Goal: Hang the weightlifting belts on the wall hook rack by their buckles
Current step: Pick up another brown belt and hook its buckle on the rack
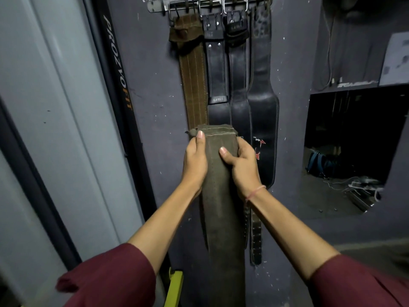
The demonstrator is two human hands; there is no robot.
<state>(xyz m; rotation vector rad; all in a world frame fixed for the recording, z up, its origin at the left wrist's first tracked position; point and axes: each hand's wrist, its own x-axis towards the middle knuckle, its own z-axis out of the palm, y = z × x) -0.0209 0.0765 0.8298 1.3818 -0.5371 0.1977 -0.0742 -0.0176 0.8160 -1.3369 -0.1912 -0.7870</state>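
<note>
An olive suede belt [221, 209] hangs down in front of me, its upper end held at chest height. My left hand [194, 161] grips its left edge and my right hand [242, 165] grips its right edge, thumbs on the front. Its buckle is hidden behind the folded top. High on the wall is the metal hook rack [159, 6]. From it hang a brown suede belt [193, 85], two narrow black belts [215, 69] [238, 69] and a wide black padded belt [263, 103], all by their buckles.
A grey pillar [55, 107] and a black upright with lettering [119, 63] stand at the left. At the right, a wall opening [354, 140] shows a dark room with a blue bag and cables. Something yellow-green [176, 286] sits low by the wall.
</note>
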